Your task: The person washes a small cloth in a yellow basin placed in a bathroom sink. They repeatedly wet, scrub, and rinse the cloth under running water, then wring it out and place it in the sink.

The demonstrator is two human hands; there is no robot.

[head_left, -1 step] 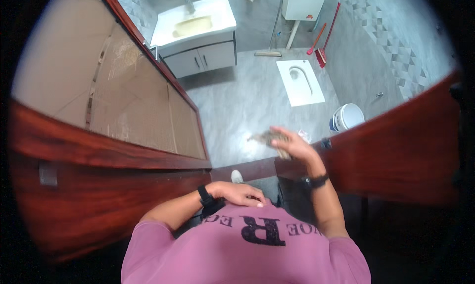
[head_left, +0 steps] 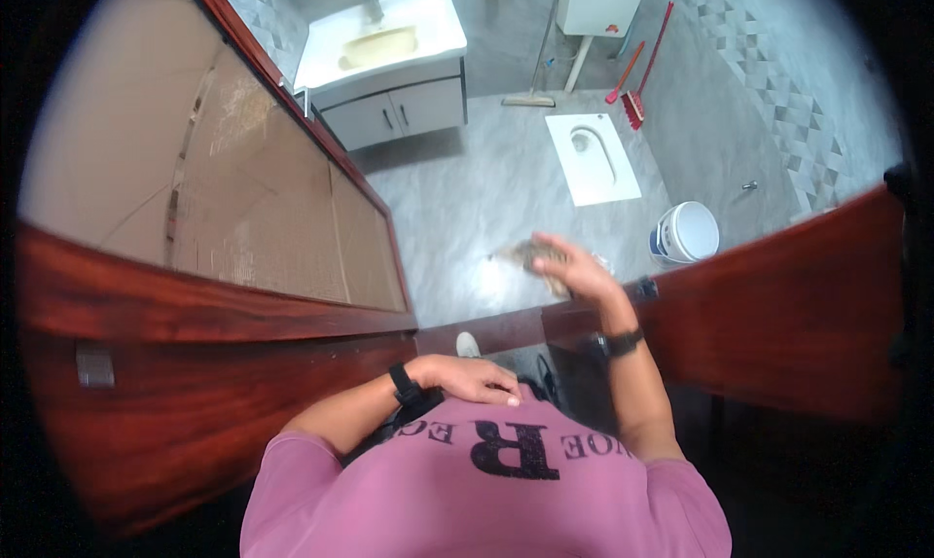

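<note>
In front of me over the tiled floor, my right hand (head_left: 582,274) is closed on a mottled grey-tan cloth (head_left: 545,258). The cloth is crumpled, and motion blurs its left end. A dark band circles my right wrist. My left hand (head_left: 473,380) rests against the front of my pink shirt (head_left: 428,500), its fingers loosely stretched and holding nothing that I can see. Another black band is on the left wrist.
Dark red door frames flank me, with a brown panelled door (head_left: 282,159) at left and a red-brown door (head_left: 778,305) at right. Beyond are a washbasin cabinet (head_left: 413,110), a squat toilet (head_left: 564,159), a white bucket (head_left: 695,229), a red brush (head_left: 633,108) and a floor squeegee (head_left: 528,101).
My right hand, with the cloth in it, has shifted slightly away from me. The left hand stays where it was.
</note>
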